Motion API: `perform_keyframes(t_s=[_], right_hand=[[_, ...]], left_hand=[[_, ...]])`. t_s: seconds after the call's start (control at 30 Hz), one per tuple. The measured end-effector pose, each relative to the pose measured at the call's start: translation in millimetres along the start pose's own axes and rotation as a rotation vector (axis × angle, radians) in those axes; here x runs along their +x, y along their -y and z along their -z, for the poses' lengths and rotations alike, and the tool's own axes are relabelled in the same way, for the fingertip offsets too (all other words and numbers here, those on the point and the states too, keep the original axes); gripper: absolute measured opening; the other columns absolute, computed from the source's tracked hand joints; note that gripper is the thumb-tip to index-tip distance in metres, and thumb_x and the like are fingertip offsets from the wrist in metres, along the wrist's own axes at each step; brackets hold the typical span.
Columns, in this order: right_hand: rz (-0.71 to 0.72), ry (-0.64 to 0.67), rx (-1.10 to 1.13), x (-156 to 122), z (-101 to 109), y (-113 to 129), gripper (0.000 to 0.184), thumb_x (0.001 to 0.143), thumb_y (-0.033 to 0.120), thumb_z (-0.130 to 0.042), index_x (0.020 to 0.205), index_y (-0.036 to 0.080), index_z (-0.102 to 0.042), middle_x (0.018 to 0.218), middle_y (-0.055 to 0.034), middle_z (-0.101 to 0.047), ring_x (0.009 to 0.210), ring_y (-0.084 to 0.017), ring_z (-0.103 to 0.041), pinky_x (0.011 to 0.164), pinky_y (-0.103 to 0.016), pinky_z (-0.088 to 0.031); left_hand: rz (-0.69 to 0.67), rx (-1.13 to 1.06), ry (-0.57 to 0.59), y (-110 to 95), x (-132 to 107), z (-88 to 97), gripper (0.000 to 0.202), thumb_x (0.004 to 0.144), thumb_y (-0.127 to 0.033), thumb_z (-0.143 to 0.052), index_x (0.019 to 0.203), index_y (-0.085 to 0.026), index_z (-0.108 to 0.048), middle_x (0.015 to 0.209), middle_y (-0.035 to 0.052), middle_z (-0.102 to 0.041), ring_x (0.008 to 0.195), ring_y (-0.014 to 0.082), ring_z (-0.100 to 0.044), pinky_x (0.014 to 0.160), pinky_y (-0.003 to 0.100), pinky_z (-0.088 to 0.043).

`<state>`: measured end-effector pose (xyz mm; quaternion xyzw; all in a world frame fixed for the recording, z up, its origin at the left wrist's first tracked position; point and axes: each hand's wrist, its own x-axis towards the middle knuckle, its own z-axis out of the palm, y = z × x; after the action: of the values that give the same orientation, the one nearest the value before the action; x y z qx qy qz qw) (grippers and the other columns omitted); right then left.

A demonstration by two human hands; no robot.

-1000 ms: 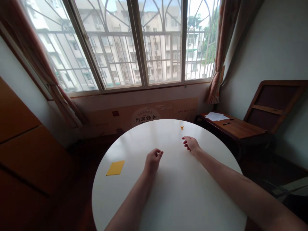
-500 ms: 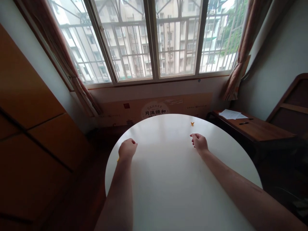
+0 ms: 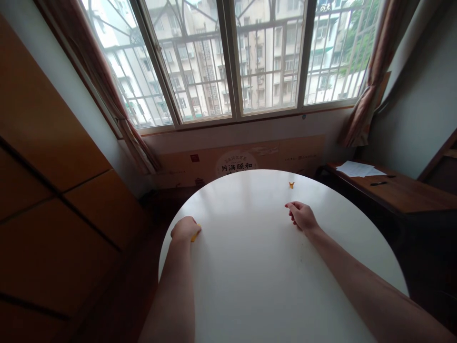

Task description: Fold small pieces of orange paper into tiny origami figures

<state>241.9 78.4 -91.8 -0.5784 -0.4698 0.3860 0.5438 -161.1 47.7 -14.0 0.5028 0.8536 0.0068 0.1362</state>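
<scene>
Round white table (image 3: 250, 286) spreads wide between the hands. Near its left rim, the left hand (image 3: 184, 227) overlies yellow paper (image 3: 194, 237), grip hidden from me; the half-open, loosely curled right hand (image 3: 302, 216) is near a tiny orange figure (image 3: 292, 185).

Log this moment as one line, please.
left hand: partly covering yellow paper | right hand: curled, near small orange-yellow item | surface: white table

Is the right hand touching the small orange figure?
No, white tabletop shows between the right hand and the small orange figure beyond it.
</scene>
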Motion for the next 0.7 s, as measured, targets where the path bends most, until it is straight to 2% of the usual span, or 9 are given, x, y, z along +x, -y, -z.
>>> perform_keyframes(t_s=[0.07,0.2,0.3,0.47,0.57,0.7], right_hand=[[0.014,0.004,-0.014,-1,-1,0,0.022,0.078,0.035,-0.059,0.08,0.016,-0.07,0.057,0.0014,-0.054,0.041,-0.01,-0.046,0.033,-0.019,-0.035],[0.037,0.016,-0.041,0,-2,-2,0.024,0.077,0.037,-0.059,0.082,0.016,-0.07,0.057,0.001,-0.055,0.041,-0.01,-0.046,0.033,-0.018,-0.034],[0.055,0.023,-0.059,1,-1,-4,0.027,0.078,0.038,-0.059,0.084,0.015,-0.07,0.058,0.001,-0.056,0.042,-0.01,-0.048,0.034,-0.019,-0.035],[0.077,0.028,-0.08,2,0,-6,0.029,0.079,0.04,-0.057,0.085,0.015,-0.071,0.058,0.0011,-0.056,0.043,-0.012,-0.049,0.035,-0.02,-0.037],[0.09,0.027,-0.088,2,0,-7,0.029,0.079,0.041,-0.057,0.084,0.015,-0.071,0.057,0.0008,-0.057,0.043,-0.012,-0.05,0.036,-0.021,-0.037],[0.11,0.024,-0.099,3,0,-9,0.03,0.079,0.041,-0.058,0.083,0.015,-0.072,0.058,0.0001,-0.058,0.044,-0.012,-0.052,0.039,-0.021,-0.039]], left_hand=[[-0.001,0.008,0.005,-1,0,-0.1,0.035,0.095,-0.033,-0.063,0.126,-0.018,-0.058,0.126,0.0097,-0.061,0.107,0.0246,-0.064,0.088,0.044,-0.056],[-0.004,-0.02,-0.002,-1,1,-1.0,0.036,0.095,-0.033,-0.063,0.127,-0.017,-0.058,0.127,0.0101,-0.06,0.108,0.025,-0.063,0.089,0.045,-0.056],[-0.008,-0.078,0.016,1,4,-2.7,0.032,0.094,-0.031,-0.064,0.123,-0.019,-0.062,0.12,0.0089,-0.064,0.101,0.0245,-0.066,0.083,0.04,-0.057],[-0.015,-0.178,-0.019,5,9,-6.1,0.032,0.073,-0.018,-0.073,0.104,-0.026,-0.076,0.092,0.0087,-0.072,0.072,0.0263,-0.07,0.06,0.031,-0.051],[-0.017,-0.216,-0.045,6,10,-7.2,0.03,0.065,-0.017,-0.073,0.093,-0.026,-0.078,0.084,0.0087,-0.073,0.065,0.0267,-0.069,0.057,0.03,-0.049],[-0.015,-0.248,-0.072,7,11,-8.3,0.025,0.061,-0.019,-0.073,0.085,-0.025,-0.078,0.078,0.0081,-0.072,0.06,0.0259,-0.068,0.057,0.031,-0.049]])
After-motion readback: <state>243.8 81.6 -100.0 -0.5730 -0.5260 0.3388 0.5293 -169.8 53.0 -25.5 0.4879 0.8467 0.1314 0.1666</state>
